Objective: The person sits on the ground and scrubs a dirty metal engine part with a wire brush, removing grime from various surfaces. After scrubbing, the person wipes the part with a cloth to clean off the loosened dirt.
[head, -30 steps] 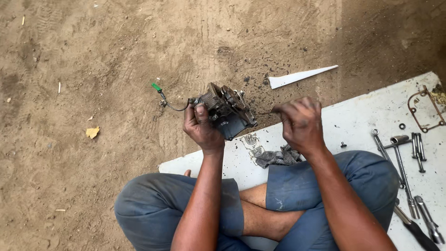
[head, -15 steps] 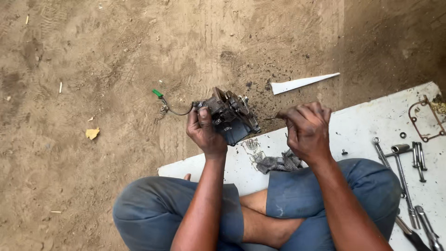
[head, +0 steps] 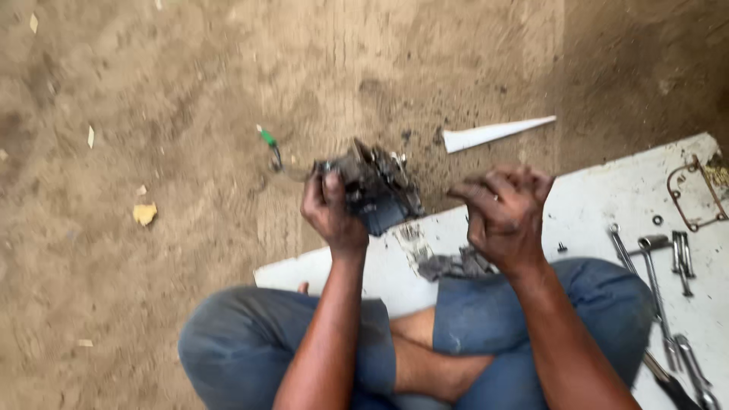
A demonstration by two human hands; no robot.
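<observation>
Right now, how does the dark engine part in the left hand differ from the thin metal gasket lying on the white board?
The engine part is bulky, dark and greasy; the gasket is a thin, flat, rusty outline with an open middle. The engine part is held up in the left hand; the gasket lies untouched on the white board, at its far right corner. A wire with a green tip hangs from the engine part; the gasket has nothing attached. Both look like metal.

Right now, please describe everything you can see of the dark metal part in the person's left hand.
The metal part is a dark grey, greasy, blocky piece with uneven edges, blurred in this view. The left hand grips its left side and holds it tilted above the sandy ground, near the edge of the white board. A thin wire with a green tip runs from it. The right hand is close but apart.
</observation>
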